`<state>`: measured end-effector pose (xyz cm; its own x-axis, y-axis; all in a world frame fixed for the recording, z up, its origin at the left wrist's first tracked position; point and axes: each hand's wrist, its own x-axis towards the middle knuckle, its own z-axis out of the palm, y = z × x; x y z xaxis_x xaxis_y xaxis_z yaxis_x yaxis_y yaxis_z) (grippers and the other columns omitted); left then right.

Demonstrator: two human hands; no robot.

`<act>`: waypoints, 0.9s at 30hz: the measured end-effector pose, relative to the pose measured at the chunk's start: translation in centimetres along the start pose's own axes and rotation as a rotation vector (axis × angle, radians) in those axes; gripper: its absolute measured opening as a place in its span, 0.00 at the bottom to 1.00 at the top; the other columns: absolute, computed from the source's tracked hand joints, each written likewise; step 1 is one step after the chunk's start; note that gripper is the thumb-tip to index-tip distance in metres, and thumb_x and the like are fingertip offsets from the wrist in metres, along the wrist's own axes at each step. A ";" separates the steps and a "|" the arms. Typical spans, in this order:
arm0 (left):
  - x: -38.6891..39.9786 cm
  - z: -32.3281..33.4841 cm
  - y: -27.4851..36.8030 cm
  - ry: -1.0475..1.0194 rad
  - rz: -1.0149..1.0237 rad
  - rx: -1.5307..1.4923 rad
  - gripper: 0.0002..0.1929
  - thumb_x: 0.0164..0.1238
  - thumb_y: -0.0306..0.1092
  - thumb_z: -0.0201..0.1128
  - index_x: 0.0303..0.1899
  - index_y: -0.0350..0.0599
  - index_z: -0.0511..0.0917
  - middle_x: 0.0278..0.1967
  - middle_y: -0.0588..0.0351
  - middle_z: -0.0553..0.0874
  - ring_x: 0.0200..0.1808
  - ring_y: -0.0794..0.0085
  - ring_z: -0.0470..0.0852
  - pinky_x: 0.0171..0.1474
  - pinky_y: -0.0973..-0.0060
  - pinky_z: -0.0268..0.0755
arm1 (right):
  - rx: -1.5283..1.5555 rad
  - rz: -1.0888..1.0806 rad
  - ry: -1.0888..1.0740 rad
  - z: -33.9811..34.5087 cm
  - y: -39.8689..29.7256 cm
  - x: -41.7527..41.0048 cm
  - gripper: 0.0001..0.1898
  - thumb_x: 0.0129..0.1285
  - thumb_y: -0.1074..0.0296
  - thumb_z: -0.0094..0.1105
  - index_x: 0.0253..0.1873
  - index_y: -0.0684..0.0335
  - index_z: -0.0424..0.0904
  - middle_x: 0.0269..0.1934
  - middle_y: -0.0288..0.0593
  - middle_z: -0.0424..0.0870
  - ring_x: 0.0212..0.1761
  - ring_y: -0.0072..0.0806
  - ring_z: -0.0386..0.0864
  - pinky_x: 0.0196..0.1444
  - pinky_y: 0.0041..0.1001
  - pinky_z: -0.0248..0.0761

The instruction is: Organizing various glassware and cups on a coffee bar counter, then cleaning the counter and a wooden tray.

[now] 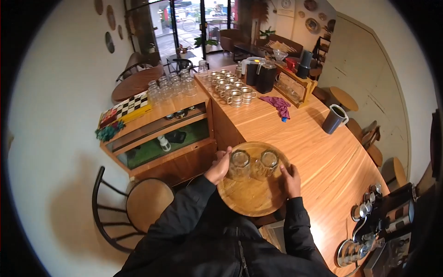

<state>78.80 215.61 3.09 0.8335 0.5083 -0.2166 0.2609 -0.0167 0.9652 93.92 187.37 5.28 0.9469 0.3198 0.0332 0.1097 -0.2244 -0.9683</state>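
A round wooden tray [252, 202] is held level in front of my body, its far part over the counter edge. My left hand [220, 168] grips the tray's left rim. On the opposite rim, my right hand [291, 180] has its thumb on top, near one of the glasses. Two clear glass tumblers stand upside down on the tray: a left glass [240, 162] beside my left thumb and a right glass [268, 162] close to my right thumb. The fingers under the rim are mostly hidden.
The wooden counter [294, 142] bears metal mugs [228, 86], dark pitchers [264, 78], a purple cloth [278, 104] and a grey jug [334, 119]. Clear glasses [173, 85] and a chessboard [129, 107] top the cabinet at left. A round-seated chair [148, 204] stands left; a metal kettle [347, 252] sits lower right.
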 end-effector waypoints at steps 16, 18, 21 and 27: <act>24.8 4.9 7.0 -0.187 -0.008 0.310 0.45 0.78 0.73 0.38 0.70 0.32 0.62 0.61 0.31 0.77 0.69 0.40 0.73 0.70 0.53 0.64 | -0.775 0.088 0.317 4.4 4.2 18.6 0.22 0.68 0.62 0.57 0.63 0.68 0.78 0.56 0.65 0.81 0.58 0.59 0.77 0.63 0.46 0.71; 24.9 5.0 6.9 -0.116 0.207 0.341 0.44 0.78 0.72 0.42 0.71 0.33 0.61 0.61 0.33 0.76 0.68 0.42 0.73 0.70 0.54 0.65 | -0.818 0.044 0.350 4.0 3.8 18.7 0.24 0.65 0.65 0.57 0.65 0.66 0.77 0.59 0.64 0.79 0.61 0.58 0.75 0.66 0.46 0.69; 25.3 4.9 7.4 0.008 0.671 0.373 0.45 0.71 0.68 0.60 0.73 0.38 0.59 0.67 0.36 0.71 0.70 0.46 0.71 0.71 0.57 0.65 | -0.583 -0.201 0.353 3.5 3.0 18.3 0.38 0.57 0.71 0.59 0.77 0.59 0.66 0.72 0.60 0.67 0.74 0.55 0.65 0.78 0.47 0.56; 27.3 4.6 10.9 -0.396 0.645 0.236 0.45 0.54 0.56 0.80 0.64 0.30 0.73 0.62 0.36 0.81 0.64 0.51 0.81 0.67 0.62 0.72 | 0.150 -0.235 0.101 7.8 2.5 19.6 0.54 0.51 0.72 0.81 0.81 0.65 0.53 0.75 0.52 0.66 0.75 0.40 0.67 0.76 0.38 0.63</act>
<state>106.66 225.31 7.07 0.9550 -0.0072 0.2964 -0.2734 -0.4085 0.8708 110.37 200.30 1.62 0.9270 0.2523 0.2776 0.2904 -0.0144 -0.9568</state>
